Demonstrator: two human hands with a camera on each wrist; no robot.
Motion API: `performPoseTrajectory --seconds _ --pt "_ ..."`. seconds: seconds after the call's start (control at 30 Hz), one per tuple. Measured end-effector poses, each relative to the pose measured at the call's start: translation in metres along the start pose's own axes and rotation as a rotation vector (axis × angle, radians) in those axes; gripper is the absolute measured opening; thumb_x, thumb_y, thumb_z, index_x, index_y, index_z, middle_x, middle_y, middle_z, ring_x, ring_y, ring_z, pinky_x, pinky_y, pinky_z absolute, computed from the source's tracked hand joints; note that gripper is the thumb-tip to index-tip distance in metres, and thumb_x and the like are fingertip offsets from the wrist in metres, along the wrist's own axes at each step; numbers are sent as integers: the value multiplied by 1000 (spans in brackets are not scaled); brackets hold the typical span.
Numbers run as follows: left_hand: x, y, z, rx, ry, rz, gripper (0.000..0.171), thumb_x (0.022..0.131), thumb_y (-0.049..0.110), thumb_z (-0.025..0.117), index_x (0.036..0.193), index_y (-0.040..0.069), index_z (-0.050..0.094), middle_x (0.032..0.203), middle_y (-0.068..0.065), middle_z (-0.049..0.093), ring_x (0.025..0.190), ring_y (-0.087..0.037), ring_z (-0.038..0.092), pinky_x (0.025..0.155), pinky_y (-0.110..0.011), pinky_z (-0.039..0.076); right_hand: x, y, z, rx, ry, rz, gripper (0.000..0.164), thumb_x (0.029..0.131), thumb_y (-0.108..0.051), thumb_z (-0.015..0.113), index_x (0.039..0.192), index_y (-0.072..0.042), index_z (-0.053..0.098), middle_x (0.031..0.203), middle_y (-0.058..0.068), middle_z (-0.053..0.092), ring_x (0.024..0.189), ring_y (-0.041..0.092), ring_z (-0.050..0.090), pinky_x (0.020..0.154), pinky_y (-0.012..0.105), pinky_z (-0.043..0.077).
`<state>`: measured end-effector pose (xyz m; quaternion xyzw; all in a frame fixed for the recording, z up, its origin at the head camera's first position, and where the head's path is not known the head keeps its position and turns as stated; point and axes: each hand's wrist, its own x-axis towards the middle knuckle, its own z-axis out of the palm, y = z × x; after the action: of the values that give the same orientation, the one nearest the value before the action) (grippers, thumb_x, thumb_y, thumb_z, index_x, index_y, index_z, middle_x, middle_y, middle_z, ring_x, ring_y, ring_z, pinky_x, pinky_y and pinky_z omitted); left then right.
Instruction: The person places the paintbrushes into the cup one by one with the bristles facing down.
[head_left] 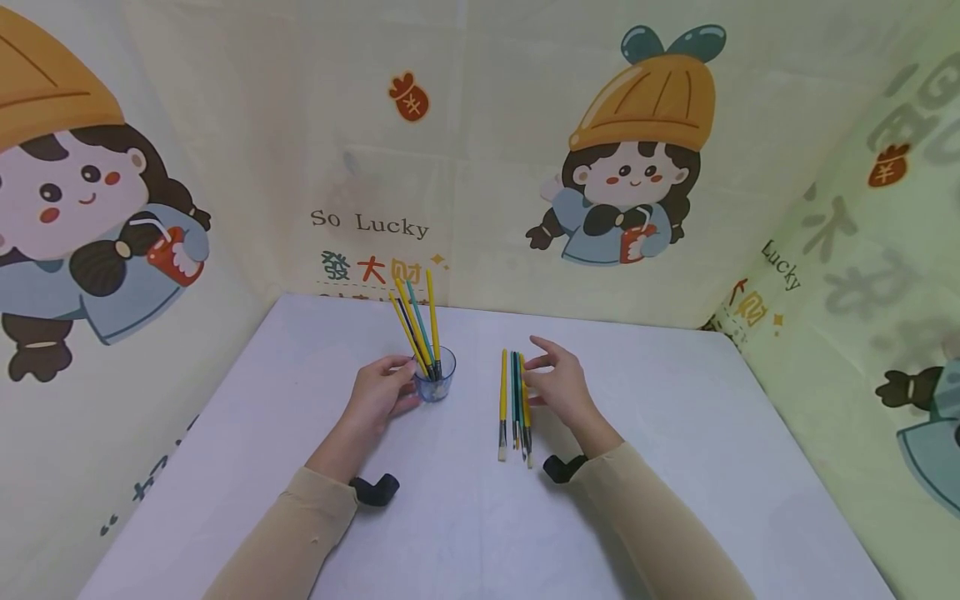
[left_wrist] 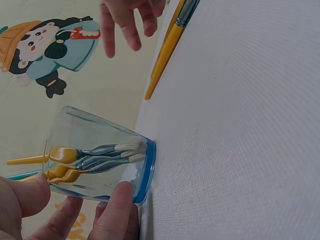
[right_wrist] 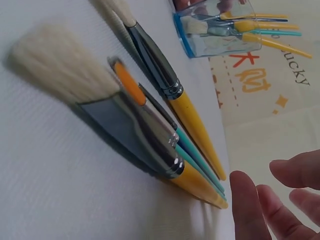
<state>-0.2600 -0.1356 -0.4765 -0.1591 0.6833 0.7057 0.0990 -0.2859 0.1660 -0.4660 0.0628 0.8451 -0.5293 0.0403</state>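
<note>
My left hand [head_left: 381, 392] grips a clear glass cup [head_left: 444, 385] from its left side, thumb near the rim. Upright on the table, the cup [left_wrist: 97, 132] has a blue base. Several paintbrushes [head_left: 433, 321] with yellow and teal handles lean in it, bristles down. To the right of the cup, several more paintbrushes [head_left: 503, 396] lie side by side, bristles toward me. My right hand [head_left: 562, 387] hovers by their handle ends, its fingers [right_wrist: 245, 200] loosely spread and holding nothing. A broad, pale-bristled brush [right_wrist: 65, 65] looms close in the right wrist view.
A white cloth [head_left: 465, 517] covers the table. Cream printed fabric [head_left: 495, 167] with cartoon figures walls its back and sides. A black wrist mount [head_left: 377, 490] pokes out at the left sleeve, and another mount [head_left: 562, 468] at the right.
</note>
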Motion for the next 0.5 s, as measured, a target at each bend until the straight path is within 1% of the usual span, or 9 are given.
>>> performPoseTrajectory --seconds 0.1,0.27,0.37,0.5 --pt "0 0 0 3 0 -2 37 110 28 64 145 13 64 135 -14 58 121 -28 62 101 -40 66 -1 0 -1 -23 -4 26 72 98 -12 77 162 -29 48 127 13 67 99 28 73 69 34 69" --pt "-1 1 0 4 4 -1 38 110 28 64 145 13 63 134 -14 57 122 -28 62 101 -40 66 -3 1 -1 -56 -7 71 73 97 -12 78 162 -27 47 124 13 66 96 27 72 68 32 69" --pt "-1 1 0 3 5 1 38 110 28 64 145 13 63 133 -14 58 120 -28 62 100 -40 67 -3 1 -1 -75 -6 85 75 96 -11 79 162 -25 46 122 13 66 92 28 72 66 31 68" --pt "-1 0 0 2 8 5 37 110 27 65 144 13 64 131 -13 58 119 -28 62 99 -40 67 -2 3 -1 -119 -27 93 77 94 -9 81 162 -22 46 117 13 66 86 26 72 64 30 68"
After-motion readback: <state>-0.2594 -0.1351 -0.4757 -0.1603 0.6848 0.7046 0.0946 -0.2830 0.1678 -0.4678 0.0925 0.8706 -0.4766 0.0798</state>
